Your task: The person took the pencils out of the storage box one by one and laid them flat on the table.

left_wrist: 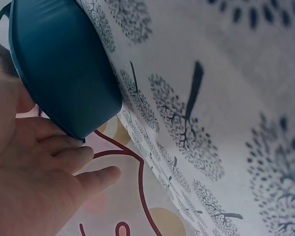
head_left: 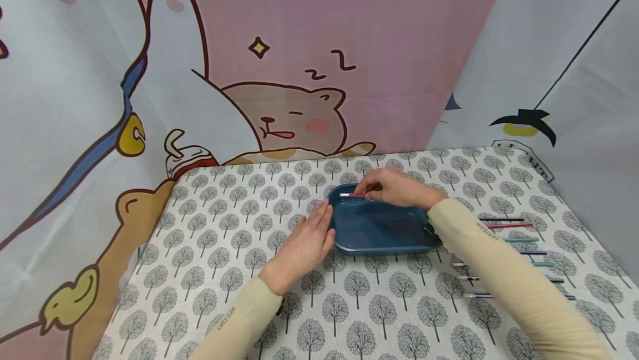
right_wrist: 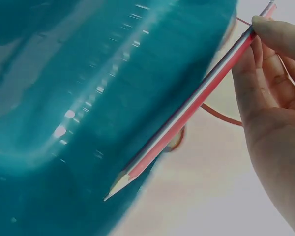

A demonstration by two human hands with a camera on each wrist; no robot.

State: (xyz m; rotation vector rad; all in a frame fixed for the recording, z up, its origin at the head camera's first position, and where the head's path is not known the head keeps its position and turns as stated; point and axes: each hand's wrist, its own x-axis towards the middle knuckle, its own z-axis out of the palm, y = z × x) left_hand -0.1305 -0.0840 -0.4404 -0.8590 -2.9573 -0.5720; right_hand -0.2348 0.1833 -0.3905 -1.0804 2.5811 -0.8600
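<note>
My right hand (head_left: 394,187) pinches a red, white and dark striped pencil (right_wrist: 189,105) between thumb and fingers. It holds the pencil over the far left part of a dark blue tray (head_left: 376,229). The pencil's sharpened tip shows in the right wrist view, slanting down to the left. On the tray's left rim rests my left hand (head_left: 308,241), its fingers fairly straight against the edge. In the left wrist view those fingers (left_wrist: 73,158) touch the rim of the tray (left_wrist: 64,64) from outside.
Several pencils lie in a row on the right of the table, including a red pencil (head_left: 511,226) and a black pencil (head_left: 504,219); my right forearm covers part of them. A tree-patterned cloth (head_left: 239,227) covers the table. A cartoon-printed curtain (head_left: 389,71) hangs behind.
</note>
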